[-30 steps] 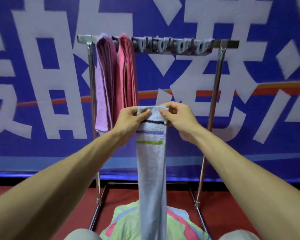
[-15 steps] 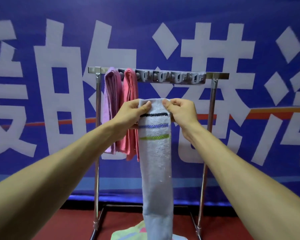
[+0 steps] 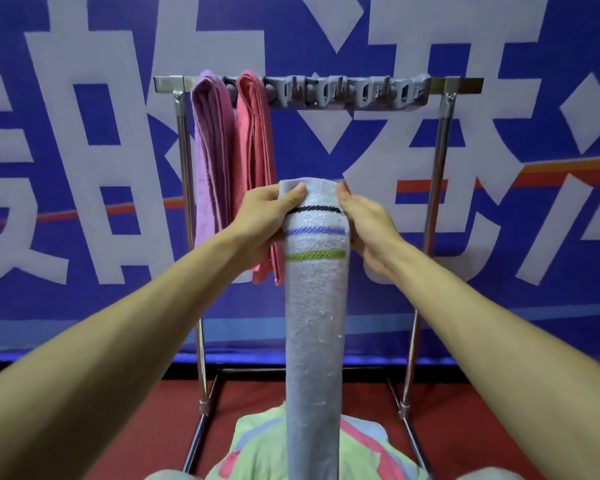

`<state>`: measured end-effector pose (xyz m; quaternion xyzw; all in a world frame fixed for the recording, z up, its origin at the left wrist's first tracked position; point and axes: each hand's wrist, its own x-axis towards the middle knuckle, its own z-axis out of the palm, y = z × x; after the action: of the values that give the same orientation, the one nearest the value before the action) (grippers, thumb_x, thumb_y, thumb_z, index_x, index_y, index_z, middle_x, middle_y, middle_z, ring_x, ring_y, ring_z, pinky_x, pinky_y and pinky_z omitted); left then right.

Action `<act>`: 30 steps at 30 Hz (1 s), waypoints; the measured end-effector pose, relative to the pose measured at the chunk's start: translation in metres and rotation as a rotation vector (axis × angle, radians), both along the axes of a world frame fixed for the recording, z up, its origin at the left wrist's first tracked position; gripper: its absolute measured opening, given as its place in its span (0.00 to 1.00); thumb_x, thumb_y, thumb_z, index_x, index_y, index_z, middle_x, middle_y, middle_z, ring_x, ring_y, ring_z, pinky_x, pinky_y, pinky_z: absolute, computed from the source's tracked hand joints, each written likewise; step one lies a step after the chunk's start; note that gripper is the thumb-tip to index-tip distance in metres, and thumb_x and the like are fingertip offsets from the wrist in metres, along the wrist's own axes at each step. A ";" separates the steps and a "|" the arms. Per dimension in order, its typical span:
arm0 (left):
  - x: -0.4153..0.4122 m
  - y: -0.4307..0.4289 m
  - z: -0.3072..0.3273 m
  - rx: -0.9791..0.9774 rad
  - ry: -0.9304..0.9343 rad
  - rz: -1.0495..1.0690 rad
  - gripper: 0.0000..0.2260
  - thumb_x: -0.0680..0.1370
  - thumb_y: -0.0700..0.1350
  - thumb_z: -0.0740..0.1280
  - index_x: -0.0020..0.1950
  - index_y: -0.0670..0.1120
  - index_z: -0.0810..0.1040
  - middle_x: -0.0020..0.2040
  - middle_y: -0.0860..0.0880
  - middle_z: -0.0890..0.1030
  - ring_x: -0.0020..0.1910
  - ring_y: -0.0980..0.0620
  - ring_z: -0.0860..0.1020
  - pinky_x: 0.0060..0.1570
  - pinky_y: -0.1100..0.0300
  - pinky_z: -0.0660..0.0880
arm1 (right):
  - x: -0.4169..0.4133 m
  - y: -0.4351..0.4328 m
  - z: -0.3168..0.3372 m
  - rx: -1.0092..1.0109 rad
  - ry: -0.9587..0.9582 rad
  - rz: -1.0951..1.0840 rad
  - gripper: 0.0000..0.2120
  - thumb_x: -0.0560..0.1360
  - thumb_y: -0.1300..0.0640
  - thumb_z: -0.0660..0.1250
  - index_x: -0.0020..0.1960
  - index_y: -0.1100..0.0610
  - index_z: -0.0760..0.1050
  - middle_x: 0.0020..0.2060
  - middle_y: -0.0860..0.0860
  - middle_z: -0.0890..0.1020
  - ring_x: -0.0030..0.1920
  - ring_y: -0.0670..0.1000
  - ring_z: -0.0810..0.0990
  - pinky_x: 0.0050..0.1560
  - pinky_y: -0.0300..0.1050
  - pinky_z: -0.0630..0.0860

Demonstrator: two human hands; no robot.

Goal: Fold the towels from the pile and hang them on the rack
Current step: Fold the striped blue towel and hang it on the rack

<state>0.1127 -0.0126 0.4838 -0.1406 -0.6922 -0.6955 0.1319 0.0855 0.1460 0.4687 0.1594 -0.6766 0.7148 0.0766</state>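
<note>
A folded pale grey towel (image 3: 314,323) with black, purple and green stripes hangs long and narrow in front of me. My left hand (image 3: 262,220) pinches its top left corner and my right hand (image 3: 368,226) grips its top right edge, both held below the bar of the metal rack (image 3: 444,140). A purple towel (image 3: 210,143) and a pink towel (image 3: 257,140) hang folded over the left part of the bar. The pile of towels (image 3: 257,448), pale green with pink and blue, lies on the floor inside the rack's base.
A row of grey plastic clips (image 3: 347,93) fills the bar right of the pink towel. A blue banner (image 3: 534,271) with large white characters stands close behind the rack. The floor (image 3: 499,410) is red.
The view first tilted up, then back down, so the pile shows again. Both hands keep the same hold on the towel's top, in front of the rack's middle.
</note>
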 end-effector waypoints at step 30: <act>-0.092 -0.024 -0.247 1.119 -0.498 0.194 0.12 0.81 0.34 0.52 0.43 0.40 0.72 0.34 0.47 0.77 0.31 0.53 0.78 0.31 0.64 0.79 | -0.041 0.008 -0.254 0.638 -0.176 0.114 0.06 0.79 0.58 0.63 0.50 0.59 0.76 0.38 0.46 0.76 0.37 0.43 0.71 0.41 0.42 0.68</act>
<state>0.0207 -0.0363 0.2365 0.1798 -0.2424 -0.9498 0.0827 0.0443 0.1536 0.2150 0.1505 -0.8601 0.4814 -0.0760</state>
